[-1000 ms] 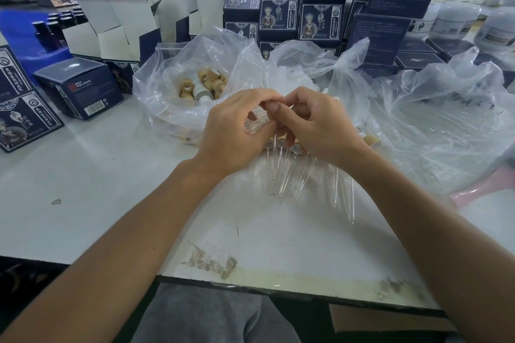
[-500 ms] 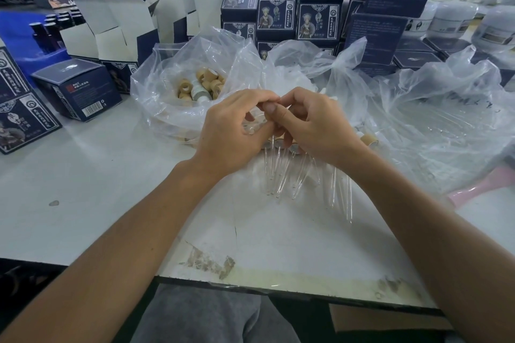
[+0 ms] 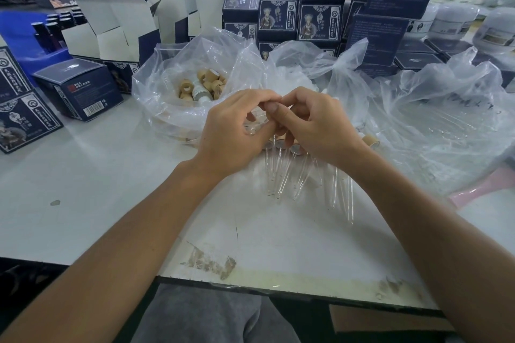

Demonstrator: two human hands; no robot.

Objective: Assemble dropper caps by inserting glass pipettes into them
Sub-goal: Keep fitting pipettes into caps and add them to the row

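Nearest, a grey-clad lap [image 3: 211, 320] sits below the worn edge of the white table [image 3: 83, 175]. Further in, assembled droppers [image 3: 281, 167] lie in a loose row, clear glass pipettes pointing toward the person, tan caps partly hidden under the hands. Above them the left hand [image 3: 234, 131] and right hand [image 3: 320, 128] meet fingertip to fingertip, both with fingers curled and pinching a small piece between them; a slip of clear glass shows under the left fingers, but the piece itself is too covered to identify. Behind the left hand, loose tan dropper caps [image 3: 203, 86] rest in an open clear plastic bag [image 3: 167, 78]. Farthest back stand stacked dark-blue printed boxes [image 3: 303, 0].
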